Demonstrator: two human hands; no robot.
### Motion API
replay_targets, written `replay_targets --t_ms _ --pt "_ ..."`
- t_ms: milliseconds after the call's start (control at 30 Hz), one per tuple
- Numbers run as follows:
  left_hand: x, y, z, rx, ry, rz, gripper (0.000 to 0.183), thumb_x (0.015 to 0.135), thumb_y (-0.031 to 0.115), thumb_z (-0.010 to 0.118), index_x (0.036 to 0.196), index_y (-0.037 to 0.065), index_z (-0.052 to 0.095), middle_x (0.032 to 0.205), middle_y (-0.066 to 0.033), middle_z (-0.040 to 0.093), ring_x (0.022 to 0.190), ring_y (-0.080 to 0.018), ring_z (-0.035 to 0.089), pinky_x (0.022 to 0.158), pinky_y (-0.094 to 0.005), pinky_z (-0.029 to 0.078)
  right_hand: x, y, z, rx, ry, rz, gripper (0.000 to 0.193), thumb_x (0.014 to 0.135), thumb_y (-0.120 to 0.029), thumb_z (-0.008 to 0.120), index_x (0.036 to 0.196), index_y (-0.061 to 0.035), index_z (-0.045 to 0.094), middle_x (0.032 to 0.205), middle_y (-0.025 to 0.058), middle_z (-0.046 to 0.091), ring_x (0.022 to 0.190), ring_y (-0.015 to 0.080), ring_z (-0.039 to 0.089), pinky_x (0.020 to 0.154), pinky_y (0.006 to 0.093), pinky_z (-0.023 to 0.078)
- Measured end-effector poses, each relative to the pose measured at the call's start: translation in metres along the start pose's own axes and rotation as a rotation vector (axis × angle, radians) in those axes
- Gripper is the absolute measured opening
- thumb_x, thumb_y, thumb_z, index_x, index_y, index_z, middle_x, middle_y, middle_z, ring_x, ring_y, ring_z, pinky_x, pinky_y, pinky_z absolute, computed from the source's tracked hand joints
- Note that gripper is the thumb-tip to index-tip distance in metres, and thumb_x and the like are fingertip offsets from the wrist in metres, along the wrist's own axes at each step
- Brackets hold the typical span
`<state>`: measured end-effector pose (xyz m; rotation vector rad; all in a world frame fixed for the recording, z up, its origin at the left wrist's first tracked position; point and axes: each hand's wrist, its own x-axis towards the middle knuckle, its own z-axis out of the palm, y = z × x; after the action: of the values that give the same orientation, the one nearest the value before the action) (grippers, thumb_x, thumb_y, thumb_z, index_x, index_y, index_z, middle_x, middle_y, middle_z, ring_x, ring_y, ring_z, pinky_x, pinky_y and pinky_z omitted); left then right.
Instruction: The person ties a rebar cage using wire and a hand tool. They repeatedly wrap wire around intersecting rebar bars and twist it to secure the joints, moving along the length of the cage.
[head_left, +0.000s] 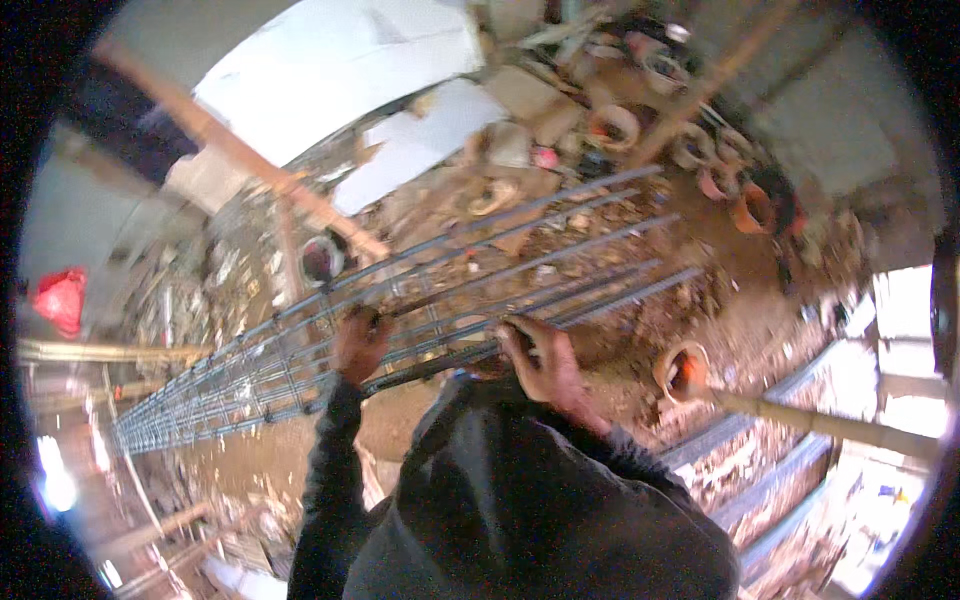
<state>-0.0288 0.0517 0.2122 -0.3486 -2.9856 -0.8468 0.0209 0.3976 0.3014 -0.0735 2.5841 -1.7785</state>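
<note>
Nearest you at 6 o'clock is your dark clothing [540, 500], bulky and right up under the bars, so I'd guess a wire end or bar could snag it if you lean in. Your left hand [362, 345] is curled in among the steel at 8 o'clock; your right hand [548, 368] sits bent at the near bars around 4. Too blurry for me to tell if either is actually clamped on. The rebar cage [432, 365] runs from 8 o'clock right past your hands to 2, where the bars stick out loose-ended. If it rolls or a bar springs, fingers between bars could get pinched, imo. Watch your footing too: an orange-mouthed pot [683, 370] at 3 to 4 and rubble [620, 225] at 1 to 2 look like trip bait. Farther off, there's a white sheet [345, 70] at 11.
</note>
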Motion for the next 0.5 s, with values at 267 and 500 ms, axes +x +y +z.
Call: replay_targets --t_ms 267,500 --pt "0.004 0.022 -0.014 -0.256 0.024 -0.078 0.023 0.094 0.020 0.071 0.108 0.002 0.070 0.103 -0.0193 0.072 0.093 -0.0411 0.068 0.080 -0.0503 0.055 -0.005 0.003 0.024 -0.203 -0.166 -0.243 0.027 0.097 -0.007 0.066 0.122 -0.0004 0.065 0.110 0.0228 0.068 0.100 0.0436 0.067 0.087 0.0503 0.054" --pt "0.008 0.031 -0.018 -0.198 0.002 -0.043 0.027 0.093 0.028 0.066 0.105 0.004 0.072 0.099 -0.0206 0.073 0.098 -0.0427 0.067 0.089 -0.0525 0.051 0.002 -0.012 0.037 -0.328 -0.288 -0.298 0.027 0.100 -0.016 0.066 0.125 -0.0052 0.067 0.114 0.0201 0.072 0.102 0.0441 0.069 0.091 0.0532 0.057"
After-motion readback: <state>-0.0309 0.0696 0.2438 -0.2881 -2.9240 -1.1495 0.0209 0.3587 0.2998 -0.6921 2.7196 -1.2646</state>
